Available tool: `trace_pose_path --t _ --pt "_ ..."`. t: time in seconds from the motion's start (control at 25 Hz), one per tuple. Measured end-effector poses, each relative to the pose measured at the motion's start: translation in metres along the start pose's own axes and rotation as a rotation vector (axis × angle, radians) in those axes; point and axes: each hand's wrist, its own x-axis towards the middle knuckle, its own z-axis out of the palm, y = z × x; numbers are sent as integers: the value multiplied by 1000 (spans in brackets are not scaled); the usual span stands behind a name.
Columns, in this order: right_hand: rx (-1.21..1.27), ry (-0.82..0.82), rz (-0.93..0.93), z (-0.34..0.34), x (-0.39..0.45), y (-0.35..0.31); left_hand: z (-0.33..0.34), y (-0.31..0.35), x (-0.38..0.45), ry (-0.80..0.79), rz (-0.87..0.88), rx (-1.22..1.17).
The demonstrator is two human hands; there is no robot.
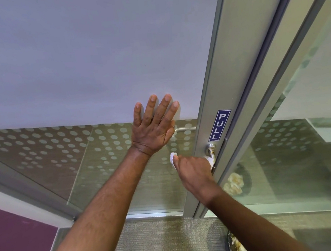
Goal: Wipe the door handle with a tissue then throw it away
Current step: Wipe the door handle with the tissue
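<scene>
A metal lever door handle [211,150] sticks out of the door's grey frame, just under a blue PULL sticker [219,125]. My right hand [195,172] is wrapped over the handle's lever with a white tissue [173,159] in it; tissue shows at the thumb side and again by the handle's base. The lever itself is hidden under the hand. My left hand [155,127] lies flat with fingers spread on the glass door [83,73], left of the handle.
The door's upper glass is frosted, the lower part dotted. Its grey metal frame [224,89] runs diagonally, with a glass side panel [301,150] to the right. A bin [238,247] with crumpled paper stands on the carpet below the handle. A purple wall [14,244] is at the lower left.
</scene>
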Motion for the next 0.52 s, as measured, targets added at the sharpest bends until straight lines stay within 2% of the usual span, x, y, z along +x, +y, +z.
trace_pose_path --t 0.12,0.2,0.36,0.52 --pt "76 -122 206 -2 20 -20 1 0 -1 -4 -3 -6" --pt "101 -41 210 3 19 -24 2 0 -2 -5 -4 -6" --pt "62 251 -90 38 -18 8 2 -1 -3 -16 -4 -13" --pt "143 431 -365 67 -25 56 2 -1 -3 -34 0 -18"
